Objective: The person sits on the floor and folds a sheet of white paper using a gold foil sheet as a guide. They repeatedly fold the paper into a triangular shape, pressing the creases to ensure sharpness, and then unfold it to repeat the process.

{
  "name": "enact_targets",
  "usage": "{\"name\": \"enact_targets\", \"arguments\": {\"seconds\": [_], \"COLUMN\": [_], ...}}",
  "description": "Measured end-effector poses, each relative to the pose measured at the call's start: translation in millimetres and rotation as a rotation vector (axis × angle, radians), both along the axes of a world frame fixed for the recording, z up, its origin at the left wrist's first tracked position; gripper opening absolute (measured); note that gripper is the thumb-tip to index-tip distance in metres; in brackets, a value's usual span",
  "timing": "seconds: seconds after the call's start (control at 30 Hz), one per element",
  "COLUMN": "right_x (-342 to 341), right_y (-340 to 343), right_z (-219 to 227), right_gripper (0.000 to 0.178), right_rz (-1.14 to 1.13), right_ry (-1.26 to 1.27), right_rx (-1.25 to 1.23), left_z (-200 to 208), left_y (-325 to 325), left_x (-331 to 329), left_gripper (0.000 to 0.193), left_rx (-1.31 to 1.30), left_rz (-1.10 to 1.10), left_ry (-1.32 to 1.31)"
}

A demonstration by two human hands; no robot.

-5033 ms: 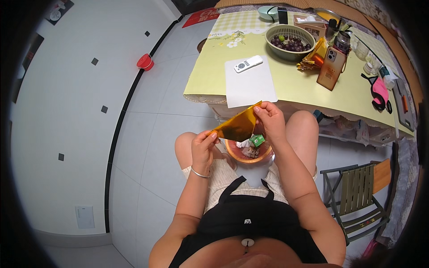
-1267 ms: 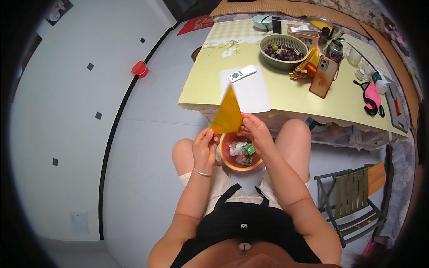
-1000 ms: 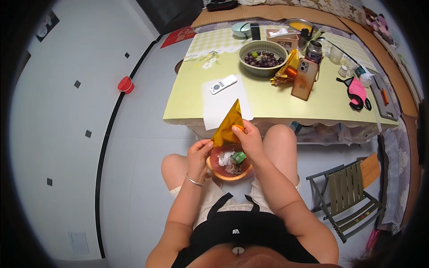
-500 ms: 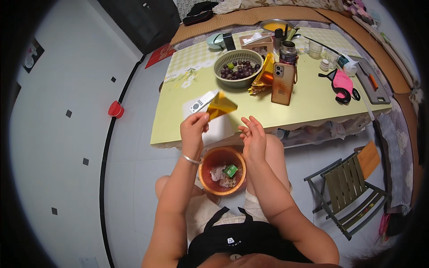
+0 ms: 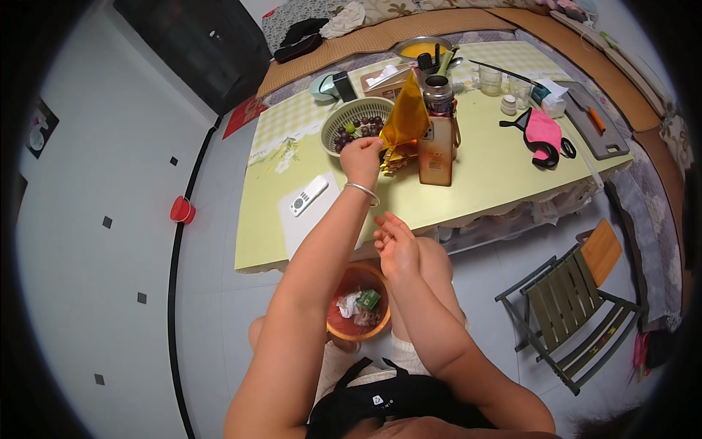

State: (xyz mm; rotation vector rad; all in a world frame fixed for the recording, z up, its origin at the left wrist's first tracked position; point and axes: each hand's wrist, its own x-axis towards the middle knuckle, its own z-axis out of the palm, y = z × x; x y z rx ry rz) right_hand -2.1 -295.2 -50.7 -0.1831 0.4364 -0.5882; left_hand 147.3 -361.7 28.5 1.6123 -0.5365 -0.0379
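Observation:
My left hand, a bracelet on its wrist, reaches over the table with fingers pinched on a folded piece of gold foil paper, pointed at the top. More gold foil pieces sit just beneath it; the held piece partly hides them. A brown phone stands upright right beside them, camera side toward me. To the left of the foil is a colander of dark grapes, partly covered by my hand. My right hand hovers in front of the table edge, palm up, fingers apart, holding nothing.
A white remote control lies on a white sheet at the left. Behind the phone stands a flask. A pink and black item and a grey cutting board are at the right. A bin stands between my legs, a folding chair at right.
My left hand has moved forward and right with the gold foil piece, from above the remote to the foil pile. My right hand stays open near the table edge. The view has shifted slightly.

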Motion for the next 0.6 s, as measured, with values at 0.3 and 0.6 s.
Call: {"name": "enact_targets", "arguments": {"seconds": [0.3,0.6], "right_x": [-8.7,-12.1], "right_y": [-11.0,-13.6], "right_z": [0.4,-1.6], "right_gripper": [0.032,0.028], "right_rz": [0.032,0.001], "right_ry": [-0.008,-0.029], "right_rx": [-0.044,-0.055], "left_z": [-31.5,-34.1], "left_y": [-19.0,-22.9], "left_x": [14.8,13.4], "left_gripper": [0.005,0.001], "left_rx": [-0.147,-0.090], "left_rz": [0.088,0.133], "left_ry": [0.312,0.291]}}
